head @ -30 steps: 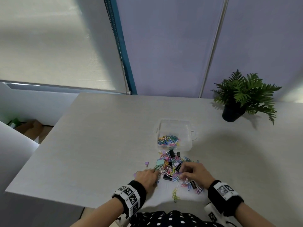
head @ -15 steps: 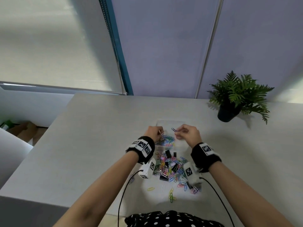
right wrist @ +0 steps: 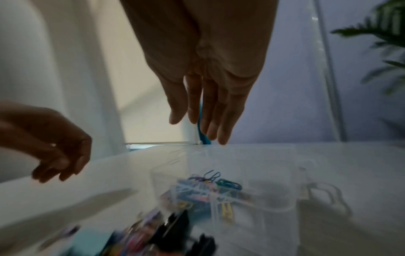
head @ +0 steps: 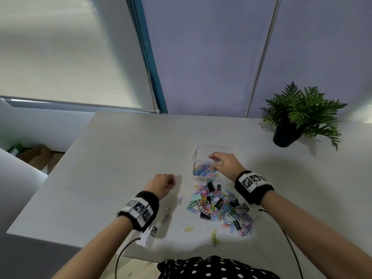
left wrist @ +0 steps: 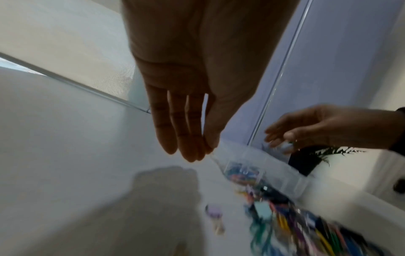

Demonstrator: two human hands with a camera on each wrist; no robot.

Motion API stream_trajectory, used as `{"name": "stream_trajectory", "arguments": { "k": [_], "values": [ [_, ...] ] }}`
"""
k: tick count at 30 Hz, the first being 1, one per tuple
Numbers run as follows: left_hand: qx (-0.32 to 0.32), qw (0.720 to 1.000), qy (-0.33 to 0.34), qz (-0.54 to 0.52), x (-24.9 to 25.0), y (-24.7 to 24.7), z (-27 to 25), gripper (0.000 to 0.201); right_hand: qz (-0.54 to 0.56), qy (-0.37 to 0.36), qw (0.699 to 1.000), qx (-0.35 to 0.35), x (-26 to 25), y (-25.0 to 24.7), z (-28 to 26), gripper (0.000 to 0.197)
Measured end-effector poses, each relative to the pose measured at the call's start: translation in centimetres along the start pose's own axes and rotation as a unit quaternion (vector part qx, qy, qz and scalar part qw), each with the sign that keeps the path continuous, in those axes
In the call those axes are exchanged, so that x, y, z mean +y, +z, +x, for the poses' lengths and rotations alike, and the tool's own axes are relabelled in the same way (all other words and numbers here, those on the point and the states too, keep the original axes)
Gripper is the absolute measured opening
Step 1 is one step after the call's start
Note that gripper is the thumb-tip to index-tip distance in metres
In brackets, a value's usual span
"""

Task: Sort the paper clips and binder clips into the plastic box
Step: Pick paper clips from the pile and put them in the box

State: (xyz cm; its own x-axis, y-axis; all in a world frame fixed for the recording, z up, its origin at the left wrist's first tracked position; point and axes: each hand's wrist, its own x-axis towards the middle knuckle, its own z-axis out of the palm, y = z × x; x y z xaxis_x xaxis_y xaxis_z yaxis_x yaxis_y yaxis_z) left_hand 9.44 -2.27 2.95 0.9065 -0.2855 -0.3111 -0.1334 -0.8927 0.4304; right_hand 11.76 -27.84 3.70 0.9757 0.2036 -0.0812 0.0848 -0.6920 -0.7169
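A clear plastic box (head: 213, 147) stands mid-table, coloured paper clips (head: 204, 171) lying in its near compartment (right wrist: 208, 187). In front of it is a mixed pile (head: 219, 206) of paper clips and black and pastel binder clips. My right hand (head: 215, 158) hovers over the box, fingers straight and empty (right wrist: 197, 128). My left hand (head: 167, 181) is above bare table left of the box, fingers hanging relaxed, nothing in them (left wrist: 192, 150).
A purple binder clip (head: 179, 200) and another clip (head: 166, 213) lie left of the pile; a yellow paper clip (head: 188, 229) and a green-yellow bunch (head: 215, 238) lie near the front edge. A potted fern (head: 298, 117) stands far right.
Both hands rose from the pile to the box carrying clips. Now the left hand has drawn back to the left of the box, and both hands are empty.
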Motion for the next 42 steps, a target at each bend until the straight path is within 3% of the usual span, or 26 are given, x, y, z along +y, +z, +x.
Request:
{"name": "stream_trajectory", "arguments": {
  "k": [4,7,10,16,22,26,30,36,40,42],
  "values": [
    [-0.027,0.993,-0.080,0.077,-3.3,2.8,-4.8,0.021,-0.114,-0.150,0.975,-0.119,-1.0,1.4,-5.2,0.021],
    [-0.018,0.992,-0.113,0.054,-3.7,5.3,-7.4,0.027,-0.165,-0.176,0.942,-0.234,-0.3,3.3,-8.7,0.025],
    [0.029,0.992,-0.120,0.022,-3.3,7.3,-8.2,0.037,-0.187,-0.208,0.921,-0.273,0.7,5.0,-11.2,0.032],
    [0.056,0.994,-0.097,0.003,-2.9,8.0,-6.7,0.016,-0.284,-0.229,0.903,-0.228,2.9,8.5,-13.0,0.045],
    [0.027,0.995,-0.088,0.028,-2.9,7.5,-6.4,0.014,-0.304,-0.239,0.901,-0.194,3.8,9.0,-12.3,0.049],
    [-0.007,0.999,-0.022,0.031,-1.9,7.3,-7.0,0.024,-0.294,-0.233,0.911,-0.169,4.0,9.1,-12.4,0.044],
    [-0.053,0.996,0.061,-0.020,-0.3,7.7,-7.0,0.013,-0.269,-0.224,0.923,-0.157,3.4,9.0,-12.4,0.038],
    [-0.093,0.990,0.103,-0.029,2.0,8.9,-6.3,0.015,-0.223,-0.210,0.936,-0.176,1.9,9.0,-11.2,0.029],
    [-0.087,0.991,0.104,0.002,2.2,9.7,-6.2,0.013,-0.239,-0.230,0.926,-0.183,1.8,9.7,-10.9,0.042],
    [-0.085,0.992,0.095,0.010,2.0,10.1,-6.1,0.010,-0.293,-0.236,0.905,-0.199,2.0,10.1,-10.7,0.048]
  ]
}}
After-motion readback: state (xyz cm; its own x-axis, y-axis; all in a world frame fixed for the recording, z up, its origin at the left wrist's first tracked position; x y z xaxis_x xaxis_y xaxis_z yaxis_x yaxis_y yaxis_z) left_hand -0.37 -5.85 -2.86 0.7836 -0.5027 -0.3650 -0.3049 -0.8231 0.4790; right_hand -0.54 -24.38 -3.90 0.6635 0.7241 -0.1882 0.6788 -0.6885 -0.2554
